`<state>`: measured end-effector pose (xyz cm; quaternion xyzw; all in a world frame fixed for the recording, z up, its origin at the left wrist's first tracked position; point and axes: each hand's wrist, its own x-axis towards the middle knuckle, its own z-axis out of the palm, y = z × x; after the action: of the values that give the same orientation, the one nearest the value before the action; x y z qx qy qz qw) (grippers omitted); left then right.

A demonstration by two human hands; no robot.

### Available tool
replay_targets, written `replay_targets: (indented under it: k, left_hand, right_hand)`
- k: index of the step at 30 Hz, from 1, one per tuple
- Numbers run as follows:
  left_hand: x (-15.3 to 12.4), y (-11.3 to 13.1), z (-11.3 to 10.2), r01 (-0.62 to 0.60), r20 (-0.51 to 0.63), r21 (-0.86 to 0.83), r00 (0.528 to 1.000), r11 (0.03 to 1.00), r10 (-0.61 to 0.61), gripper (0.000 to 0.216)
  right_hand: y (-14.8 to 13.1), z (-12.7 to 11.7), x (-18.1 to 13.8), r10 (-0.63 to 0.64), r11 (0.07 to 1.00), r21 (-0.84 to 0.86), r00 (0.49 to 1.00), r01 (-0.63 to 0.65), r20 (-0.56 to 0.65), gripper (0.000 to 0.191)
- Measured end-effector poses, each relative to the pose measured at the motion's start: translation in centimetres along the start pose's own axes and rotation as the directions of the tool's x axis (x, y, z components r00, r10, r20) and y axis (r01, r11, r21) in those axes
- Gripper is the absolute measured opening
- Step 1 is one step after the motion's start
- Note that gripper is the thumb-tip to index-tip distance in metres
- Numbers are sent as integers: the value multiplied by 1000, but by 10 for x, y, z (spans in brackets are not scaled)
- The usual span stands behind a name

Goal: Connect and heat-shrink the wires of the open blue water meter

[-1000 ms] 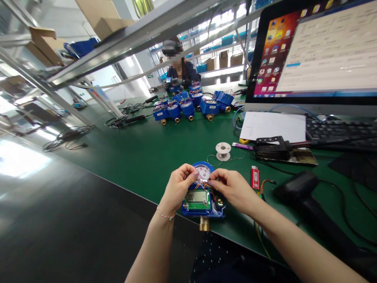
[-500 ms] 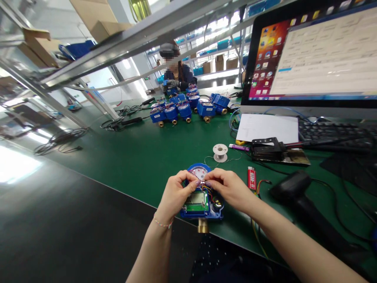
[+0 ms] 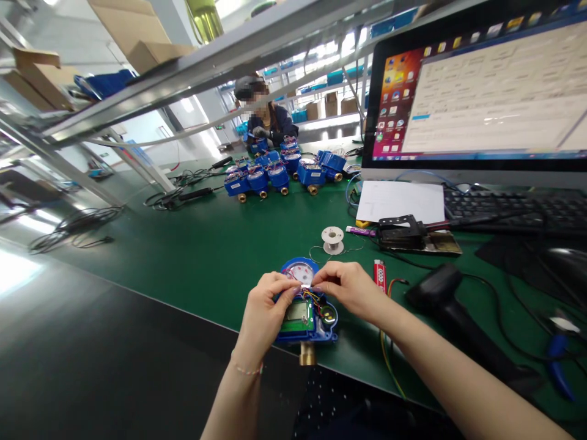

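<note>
So both hands are on the blue water meter [image 3: 306,311] at the worktop [image 3: 220,244] edge. Left hand [image 3: 263,311] and right hand [image 3: 346,290] have fingers pinched shut on its coloured wires [image 3: 312,296].

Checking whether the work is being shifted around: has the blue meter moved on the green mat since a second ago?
No. The blue meter sits just as close to the red lighter and white spool; the whole view shifted, not the meter.

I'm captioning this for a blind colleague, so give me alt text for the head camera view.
Two bare hands, left hand and right hand, pinch thin coloured wires over an open blue water meter at the edge of a green workbench. A wire spool, red lighter, monitor and more meters lie beyond.
</note>
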<state>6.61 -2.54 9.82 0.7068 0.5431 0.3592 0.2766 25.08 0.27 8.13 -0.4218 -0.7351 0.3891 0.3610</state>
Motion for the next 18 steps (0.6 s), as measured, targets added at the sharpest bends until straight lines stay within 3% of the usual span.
replay_targets:
  k: [5, 9, 11, 15, 18]
  left_hand:
    - [0, 6, 0, -101, -4, 307, 994, 947, 107, 15]
    - [3, 7, 1, -114, 33, 296, 994, 948, 109, 16]
    - [2, 5, 3, -102, 21, 249, 995, 963, 100, 15]
    - [-1, 1, 7, -74, -32, 156, 996, 985, 80, 15]
    - [-4, 1, 10, -62, -48, 106, 997, 992, 67, 16]
  right_hand:
    - [-5, -3, 5, -74, 993, -93, 996, 79, 55, 11]
    - [-12, -14, 10, -110, 979, -159, 986, 129, 122, 10]
    - [-13, -26, 8, -110, 974, -190, 991, 123, 76, 10]
    - [-9, -56, -9, 0, 952, -301, 987, -49, -160, 12]
    - [1, -66, -28, 228, 816, -497, 954, -297, -196, 15]
